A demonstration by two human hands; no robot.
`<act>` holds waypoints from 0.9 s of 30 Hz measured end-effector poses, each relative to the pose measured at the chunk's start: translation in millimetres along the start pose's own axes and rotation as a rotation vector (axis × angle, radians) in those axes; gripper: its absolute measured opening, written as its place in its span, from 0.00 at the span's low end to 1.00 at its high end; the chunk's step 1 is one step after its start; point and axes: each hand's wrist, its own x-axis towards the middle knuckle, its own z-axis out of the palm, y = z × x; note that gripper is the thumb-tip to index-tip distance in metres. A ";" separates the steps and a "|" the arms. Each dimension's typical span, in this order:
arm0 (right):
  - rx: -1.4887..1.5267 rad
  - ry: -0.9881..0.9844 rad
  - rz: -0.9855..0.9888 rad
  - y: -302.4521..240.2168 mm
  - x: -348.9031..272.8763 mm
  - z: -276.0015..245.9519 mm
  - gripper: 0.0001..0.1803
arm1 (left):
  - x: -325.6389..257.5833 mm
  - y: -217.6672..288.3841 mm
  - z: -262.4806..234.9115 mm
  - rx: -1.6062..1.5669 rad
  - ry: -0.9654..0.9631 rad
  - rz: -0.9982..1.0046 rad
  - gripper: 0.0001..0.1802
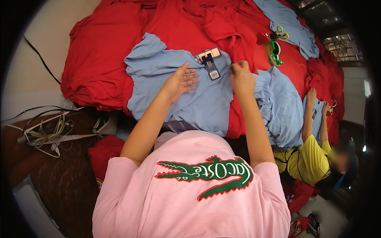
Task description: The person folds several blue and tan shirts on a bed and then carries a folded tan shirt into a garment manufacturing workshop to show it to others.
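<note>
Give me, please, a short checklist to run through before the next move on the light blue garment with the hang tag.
1. Left hand flat on the light blue garment: ok.
2. Right hand pinching the cloth at the garment's right edge: cannot tell, fingers curled and hidden.
3. Hang tag lying face up on the garment, between the hands: ok.
4. Garment smooth: not ok, folds at its upper left.
5. Scissors away from both hands: ok, on the red cloth.
6. Co-worker's hands apart from this garment: ok, on another blue piece.
</note>
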 end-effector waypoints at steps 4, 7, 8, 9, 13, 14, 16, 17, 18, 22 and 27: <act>0.702 -0.358 -0.399 -70.1 -65.7 -70.9 0.08 | -3.6 0.2 32.9 -0.047 -0.050 -0.038 0.33; 1.020 -0.635 -0.329 -63.3 -80.7 -110.2 0.07 | -6.2 -18.8 55.0 -0.031 0.051 0.265 0.27; 0.980 -0.470 -0.222 -49.6 -75.6 -113.9 0.09 | -11.3 -20.8 62.6 -0.046 0.045 0.278 0.28; 0.932 -0.298 -0.104 -28.5 -65.4 -117.0 0.11 | -20.8 -15.6 81.1 -0.058 0.028 0.283 0.29; 0.871 0.136 0.062 42.2 -48.8 -128.6 0.30 | -106.7 19.5 177.4 0.297 -0.310 0.212 0.28; 1.123 -0.026 0.098 39.5 -53.8 -144.3 0.27 | -123.3 18.6 187.9 0.400 -0.489 0.165 0.27; 1.591 -0.321 0.303 35.1 -65.7 -181.7 0.23 | -161.6 20.2 211.6 0.585 -0.800 0.016 0.25; 1.678 -0.435 0.182 23.2 -72.0 -195.3 0.20 | -184.2 22.7 222.9 0.663 -0.914 -0.076 0.24; 1.765 -0.571 0.062 11.7 -77.5 -201.7 0.17 | -197.9 21.0 228.9 0.617 -0.946 -0.112 0.26; 0.835 -0.530 -0.199 65.4 -90.4 -175.0 0.13 | -214.0 19.3 242.2 0.770 -1.048 -0.037 0.33; 0.882 0.489 -0.128 175.3 -43.0 -264.1 0.22 | -210.7 82.5 196.8 1.915 0.092 0.765 0.26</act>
